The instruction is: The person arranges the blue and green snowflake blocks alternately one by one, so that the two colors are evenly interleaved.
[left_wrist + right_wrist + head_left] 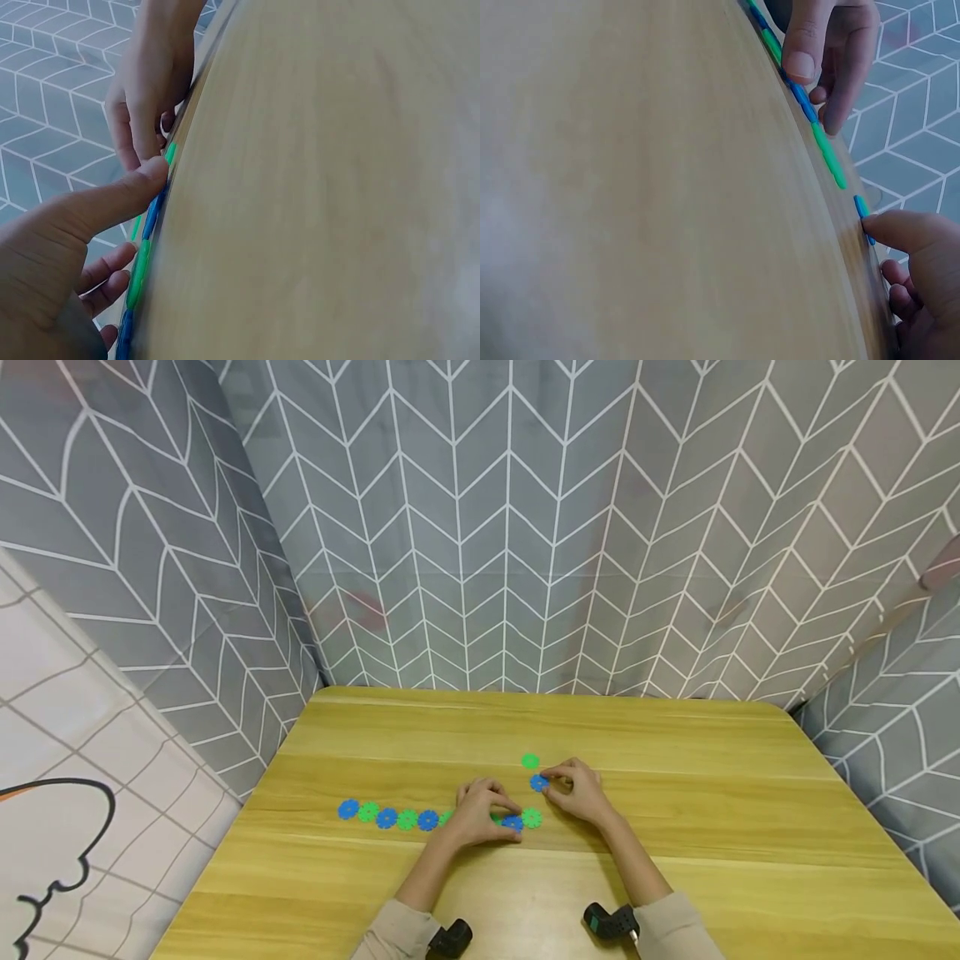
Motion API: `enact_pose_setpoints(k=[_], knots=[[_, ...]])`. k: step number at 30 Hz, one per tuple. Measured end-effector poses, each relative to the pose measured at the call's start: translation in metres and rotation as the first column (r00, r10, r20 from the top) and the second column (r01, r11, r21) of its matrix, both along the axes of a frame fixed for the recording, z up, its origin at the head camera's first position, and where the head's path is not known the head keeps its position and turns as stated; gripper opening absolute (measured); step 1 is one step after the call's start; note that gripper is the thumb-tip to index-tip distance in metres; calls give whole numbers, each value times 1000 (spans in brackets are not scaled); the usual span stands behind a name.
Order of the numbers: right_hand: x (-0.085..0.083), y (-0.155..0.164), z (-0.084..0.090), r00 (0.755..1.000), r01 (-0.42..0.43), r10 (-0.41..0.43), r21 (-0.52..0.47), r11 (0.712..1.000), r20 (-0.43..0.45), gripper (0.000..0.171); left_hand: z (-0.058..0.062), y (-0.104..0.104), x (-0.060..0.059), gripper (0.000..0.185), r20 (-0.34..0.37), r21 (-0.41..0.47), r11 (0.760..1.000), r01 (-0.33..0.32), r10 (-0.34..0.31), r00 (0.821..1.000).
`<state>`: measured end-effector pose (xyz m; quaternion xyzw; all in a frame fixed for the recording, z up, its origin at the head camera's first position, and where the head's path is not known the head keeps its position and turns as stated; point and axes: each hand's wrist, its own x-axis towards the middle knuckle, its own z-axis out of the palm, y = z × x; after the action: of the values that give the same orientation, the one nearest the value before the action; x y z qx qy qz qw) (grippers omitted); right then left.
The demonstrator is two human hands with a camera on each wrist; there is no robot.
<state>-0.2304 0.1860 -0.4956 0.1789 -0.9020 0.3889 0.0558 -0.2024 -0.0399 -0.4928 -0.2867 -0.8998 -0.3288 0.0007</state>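
A row of flat, notched snowflake discs, alternately blue and green, lies on the table. My left hand (480, 817) is over the row's right part and hides some of it. Its thumb and index finger pinch a blue snowflake disc (513, 824) by the edges. A green snowflake disc (531, 817) lies at the row's right end. Above that end, my right hand (578, 789) pinches another blue snowflake disc (538, 782) between thumb and index finger. Just beyond it is a separate green snowflake disc (530, 761). In the right wrist view, the right thumb (900, 229) touches the blue disc's edge.
The discs and both hands are on a wooden table (712, 793). A grey curtain (480, 527) with white zigzag lines hangs behind the table's far edge. Further patterned cloth (82, 718) hangs at the left side. Dark wrist cameras (450, 937) are worn on both wrists.
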Motion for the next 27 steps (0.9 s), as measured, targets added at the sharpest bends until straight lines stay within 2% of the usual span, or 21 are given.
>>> enact_pose_setpoints(k=[6,16,27], knots=[[1,0,0,1000,7,-7,1,1000,-8,22,-1,2,1,28,-2,-3,1000,-9,9,1000],[7,5,-1,1000,16,-16,-37,999,-5,17,0,2,2,26,25,22,1000,-7,6,1000],[18,13,0,999,47,-46,-6,999,25,16,1,2,2,25,7,23,1000,-17,17,1000]])
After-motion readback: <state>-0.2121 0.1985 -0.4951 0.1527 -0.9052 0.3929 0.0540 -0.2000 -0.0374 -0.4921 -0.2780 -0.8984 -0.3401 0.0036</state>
